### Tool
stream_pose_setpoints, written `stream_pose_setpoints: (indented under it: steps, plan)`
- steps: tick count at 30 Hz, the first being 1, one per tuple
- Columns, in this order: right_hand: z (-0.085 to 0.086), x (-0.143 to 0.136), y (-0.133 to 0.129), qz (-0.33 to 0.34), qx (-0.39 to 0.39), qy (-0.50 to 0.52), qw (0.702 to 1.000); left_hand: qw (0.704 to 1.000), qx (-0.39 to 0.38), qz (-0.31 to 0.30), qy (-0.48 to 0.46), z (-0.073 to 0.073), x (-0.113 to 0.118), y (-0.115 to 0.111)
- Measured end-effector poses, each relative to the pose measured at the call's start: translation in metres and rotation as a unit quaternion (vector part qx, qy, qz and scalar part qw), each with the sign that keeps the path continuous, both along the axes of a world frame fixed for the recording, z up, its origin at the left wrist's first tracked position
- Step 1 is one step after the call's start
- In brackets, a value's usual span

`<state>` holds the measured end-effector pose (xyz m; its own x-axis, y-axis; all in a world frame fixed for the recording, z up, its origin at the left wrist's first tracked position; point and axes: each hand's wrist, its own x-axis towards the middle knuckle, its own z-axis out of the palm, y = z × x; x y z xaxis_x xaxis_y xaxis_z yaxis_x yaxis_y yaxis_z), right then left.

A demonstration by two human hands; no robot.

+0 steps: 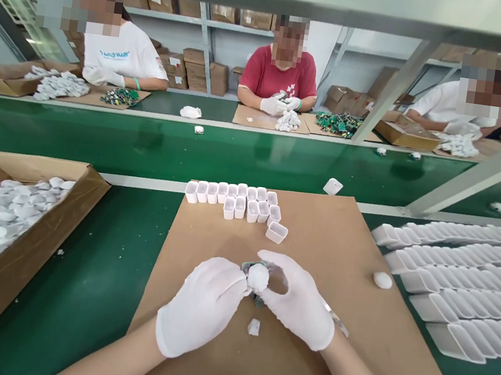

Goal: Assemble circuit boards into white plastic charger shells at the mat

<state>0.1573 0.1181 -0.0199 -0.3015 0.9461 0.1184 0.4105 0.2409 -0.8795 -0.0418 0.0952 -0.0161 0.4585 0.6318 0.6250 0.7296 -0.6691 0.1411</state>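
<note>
Over the brown cardboard sheet, a small white round piece (257, 277) is held with a green circuit board (258, 300) partly showing behind it. My left hand (210, 299), in a white glove, pinches this piece from the left. My gloved right hand (297, 301) curves round its right side, thumb against it and index finger arched above. A slim metallic tool (335, 319) sticks out beside my right wrist; its other end is hidden. Below the hands lies a small white block (253, 327). Small white open cups (252, 211) stand in rows ahead, with one cup (276, 233) apart.
At left, a cardboard box (36, 236) holds many white round pieces. Rows of white trays (471, 296) line the right, near a white oval piece (382, 280). A green conveyor belt (145, 143) runs across, with co-workers (278, 80) beyond. A slanted metal post (478, 174) stands right.
</note>
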Motion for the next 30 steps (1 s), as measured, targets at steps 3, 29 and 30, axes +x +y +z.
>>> stream_pose_setpoints:
  steps: [3,29,30]
  plan:
    - [-0.007,-0.002,-0.004,0.018,-0.010,-0.001,1.000,0.997,-0.060,-0.010,-0.048,-0.003,-0.005,-0.001]
    - [0.000,0.002,-0.005,0.078,0.230,0.042,0.969,0.987,0.013,-0.130,-0.090,0.009,-0.009,0.000]
    - [-0.001,0.001,-0.007,0.070,0.188,0.065,0.978,0.984,0.005,-0.131,-0.117,0.007,-0.011,0.000]
